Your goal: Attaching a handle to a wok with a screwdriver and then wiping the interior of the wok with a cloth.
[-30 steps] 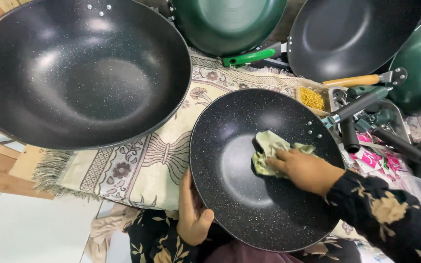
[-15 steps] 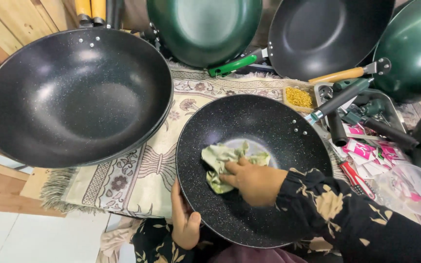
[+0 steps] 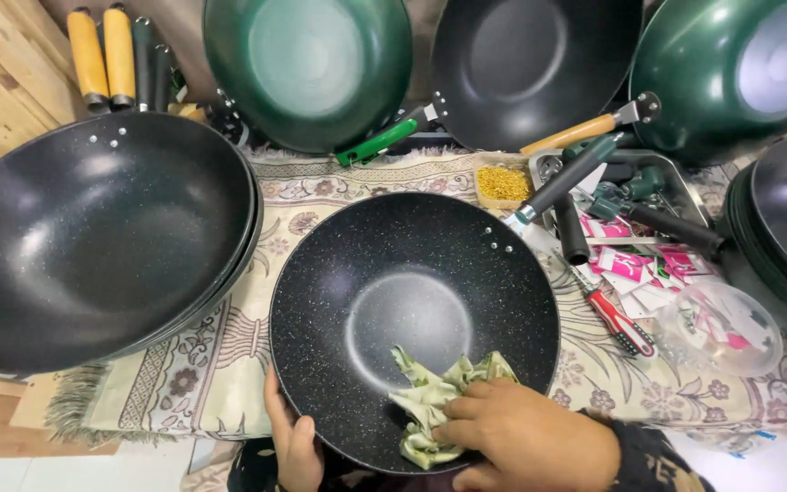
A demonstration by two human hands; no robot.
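Your right hand (image 3: 526, 437) presses its fingers closed on the green cloth (image 3: 434, 401) at the speckled wok's (image 3: 412, 310) 6 o'clock; your left hand (image 3: 293, 442) grips the rim at 7 o'clock.

Patterned fringed cloth (image 3: 202, 383) under black woks (image 3: 93, 237), red-handled tool (image 3: 619, 321), pink packets (image 3: 626, 264)

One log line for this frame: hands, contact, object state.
left hand: grips near rim of speckled black wok | right hand: presses green cloth on wok's inner wall | wok: on patterned mat
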